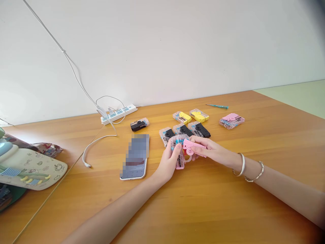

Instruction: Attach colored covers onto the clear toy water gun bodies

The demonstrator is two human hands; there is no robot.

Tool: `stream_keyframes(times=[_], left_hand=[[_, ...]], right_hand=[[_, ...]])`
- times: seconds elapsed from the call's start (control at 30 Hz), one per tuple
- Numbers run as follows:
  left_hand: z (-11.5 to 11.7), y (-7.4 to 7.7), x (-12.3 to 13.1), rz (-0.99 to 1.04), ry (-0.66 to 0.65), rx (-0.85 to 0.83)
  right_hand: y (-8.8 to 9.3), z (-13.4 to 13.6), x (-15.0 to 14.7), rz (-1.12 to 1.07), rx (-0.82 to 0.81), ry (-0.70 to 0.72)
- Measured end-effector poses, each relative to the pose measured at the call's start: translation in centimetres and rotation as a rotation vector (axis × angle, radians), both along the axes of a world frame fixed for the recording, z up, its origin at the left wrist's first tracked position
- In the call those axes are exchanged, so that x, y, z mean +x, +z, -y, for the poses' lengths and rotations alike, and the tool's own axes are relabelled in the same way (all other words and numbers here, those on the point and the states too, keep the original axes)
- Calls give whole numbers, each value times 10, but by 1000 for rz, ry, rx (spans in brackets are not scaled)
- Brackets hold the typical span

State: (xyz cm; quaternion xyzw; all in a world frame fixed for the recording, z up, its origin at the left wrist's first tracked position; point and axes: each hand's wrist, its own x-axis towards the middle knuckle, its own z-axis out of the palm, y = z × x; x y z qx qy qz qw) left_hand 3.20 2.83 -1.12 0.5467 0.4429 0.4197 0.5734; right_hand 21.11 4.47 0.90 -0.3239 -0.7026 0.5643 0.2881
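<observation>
The clear toy pistol [179,159] clamped in my left hand [167,161] could knock the black toys [183,130] if my right hand [206,149], pinching the pink piece [191,145], slips.

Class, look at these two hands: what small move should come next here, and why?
Probably the right hand should press the pink piece further onto the clear plastic toy gun in the left hand: the piece seems to stand proud of it, though this angle cannot settle that.

Silver bangle [239,165], thin chain bracelet [255,173]
</observation>
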Motion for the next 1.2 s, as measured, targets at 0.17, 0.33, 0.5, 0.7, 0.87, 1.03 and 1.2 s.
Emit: stream_keyframes(times=[0.17,0.33,0.5,0.7,0.87,1.03,1.2], left_hand=[[0,1,0,36,-2,5],[0,3,-1,58,-33,-36],[-1,4,-1,38,-56,-46],[1,5,0,49,-33,-59],[1,4,1,61,32,-23],[1,2,1,23,66,-18],[3,-2,2,-36,44,15]], right_hand=[[-2,8,-8,-86,-81,-72],[-4,12,-10,-124,-91,-105],[-4,6,-6,-109,-92,-92],[-5,3,-5,-43,-6,-110],[5,4,-2,246,386,-158],[6,7,2,535,731,-261],[-2,6,1,776,1179,-312]])
